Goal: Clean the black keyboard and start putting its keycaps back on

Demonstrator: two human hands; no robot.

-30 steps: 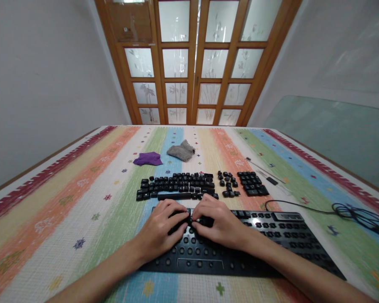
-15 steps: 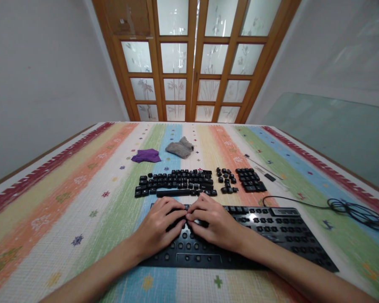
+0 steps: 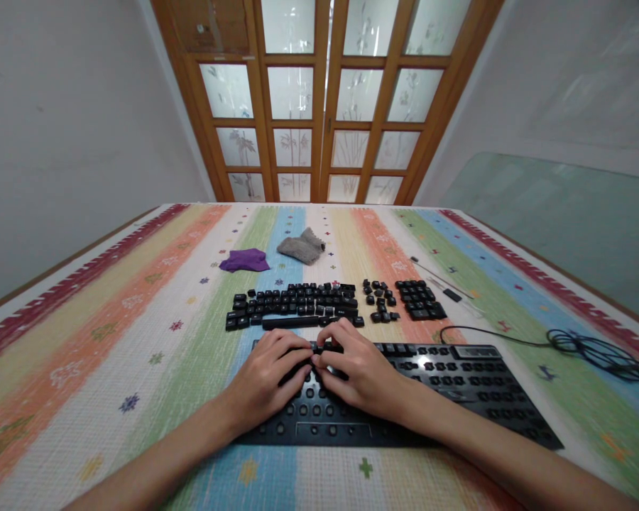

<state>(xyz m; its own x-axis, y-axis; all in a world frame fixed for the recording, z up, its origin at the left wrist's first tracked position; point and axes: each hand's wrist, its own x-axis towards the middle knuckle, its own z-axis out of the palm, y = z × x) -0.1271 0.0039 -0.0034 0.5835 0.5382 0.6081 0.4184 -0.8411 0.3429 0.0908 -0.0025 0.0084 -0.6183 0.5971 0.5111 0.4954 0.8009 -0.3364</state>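
A black keyboard (image 3: 471, 383) lies in front of me, many of its key positions stripped to bare switches; a row of caps sits along its top edge. Over its upper left part, my left hand (image 3: 269, 372) is curled, with thumb and fingertips brought together. Facing it, my right hand (image 3: 356, 372) is also closed, its index finger sharply bent. The fingertips of both hands meet at the same spot on the keyboard. Anything between them is too small and hidden to name. Behind the keyboard, loose black keycaps (image 3: 298, 306) are laid out in rows, including a long spacebar cap (image 3: 290, 323).
More keycaps (image 3: 418, 301) form a block to the right. A purple cloth (image 3: 245, 260) and a grey cloth (image 3: 302, 247) lie further back. The coiled cable (image 3: 596, 351), a thin rod (image 3: 441, 277) and a small dark piece (image 3: 452, 295) lie right on the striped tablecloth (image 3: 175, 369).
My right index finger has lifted and bent more, opening a gap under it. Both hands stay at the same spot on the keyboard. The view has shifted slightly.
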